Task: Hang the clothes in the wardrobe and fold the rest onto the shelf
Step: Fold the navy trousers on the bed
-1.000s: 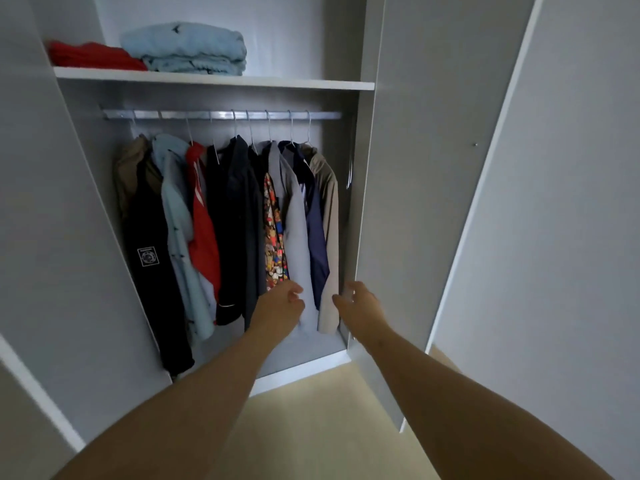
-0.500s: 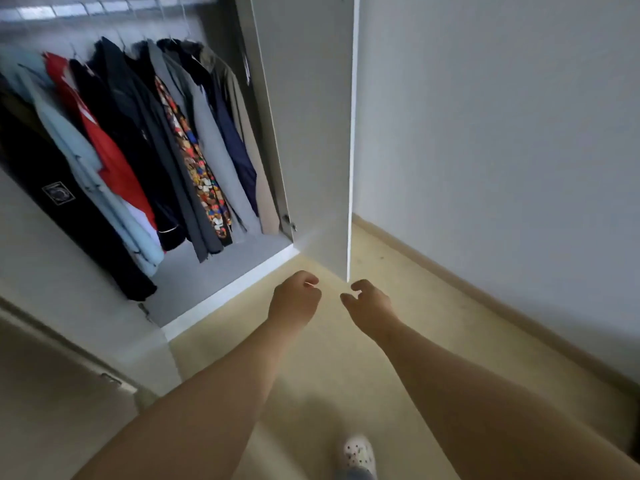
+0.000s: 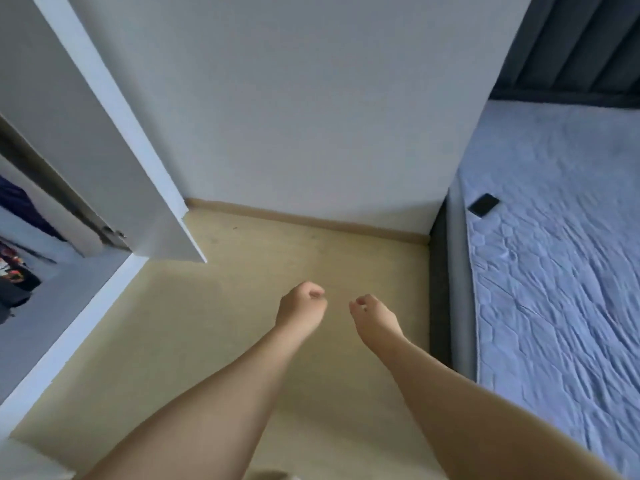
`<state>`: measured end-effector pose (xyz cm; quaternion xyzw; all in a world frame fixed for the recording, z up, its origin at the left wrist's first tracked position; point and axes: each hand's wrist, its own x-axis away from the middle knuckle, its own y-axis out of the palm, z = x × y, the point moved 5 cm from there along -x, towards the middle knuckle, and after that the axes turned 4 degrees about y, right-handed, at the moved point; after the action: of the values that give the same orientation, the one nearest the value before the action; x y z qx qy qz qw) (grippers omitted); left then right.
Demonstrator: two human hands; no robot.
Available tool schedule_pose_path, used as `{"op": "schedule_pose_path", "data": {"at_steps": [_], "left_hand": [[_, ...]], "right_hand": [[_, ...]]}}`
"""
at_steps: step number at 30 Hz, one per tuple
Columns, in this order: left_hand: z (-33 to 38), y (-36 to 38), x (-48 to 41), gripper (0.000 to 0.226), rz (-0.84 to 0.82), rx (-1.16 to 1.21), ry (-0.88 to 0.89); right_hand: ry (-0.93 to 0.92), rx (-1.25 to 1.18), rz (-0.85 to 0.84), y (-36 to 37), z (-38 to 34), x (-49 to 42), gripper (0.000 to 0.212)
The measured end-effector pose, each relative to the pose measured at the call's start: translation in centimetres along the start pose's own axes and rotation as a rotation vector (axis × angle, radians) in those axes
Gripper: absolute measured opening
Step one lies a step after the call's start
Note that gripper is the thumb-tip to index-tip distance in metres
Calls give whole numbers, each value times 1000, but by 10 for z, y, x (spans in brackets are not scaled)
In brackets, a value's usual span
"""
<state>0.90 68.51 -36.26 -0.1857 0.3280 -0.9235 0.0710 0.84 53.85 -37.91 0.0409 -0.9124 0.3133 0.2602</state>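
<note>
Only the right end of the wardrobe (image 3: 52,317) shows, at the left edge of the head view, with its door (image 3: 114,150) swung open. The lower ends of a few hanging clothes (image 3: 14,271) show inside, one dark blue and one with a colourful print. My left hand (image 3: 303,306) and my right hand (image 3: 374,315) are stretched out side by side over the yellow floor (image 3: 207,341). Both have loosely curled fingers and hold nothing. They are well to the right of the wardrobe. The shelf is out of view.
A bed with a pale quilted mattress (image 3: 561,289) fills the right side, with a dark frame and headboard (image 3: 571,46). A black phone (image 3: 483,205) lies near the mattress edge. A plain wall (image 3: 311,98) stands ahead. The open door's corner juts over the floor.
The view has swung right and down, away from the wardrobe towards the bed. Both hands have drawn back from the hanging clothes and stay empty.
</note>
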Motion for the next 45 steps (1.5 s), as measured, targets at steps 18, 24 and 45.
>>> {"op": "schedule_pose_path", "data": {"at_steps": [18,24,45], "left_hand": [[238,419,202,13,-536,-133,306],[297,517,251,12,-712,-265,466],[505,844,334,16,-952,-447,560]], "right_hand": [[459,-316,445,-346,394,117,34],[561,-448,576,-405,473,150,32],[754,-710,683,-650,710,106,21]]}}
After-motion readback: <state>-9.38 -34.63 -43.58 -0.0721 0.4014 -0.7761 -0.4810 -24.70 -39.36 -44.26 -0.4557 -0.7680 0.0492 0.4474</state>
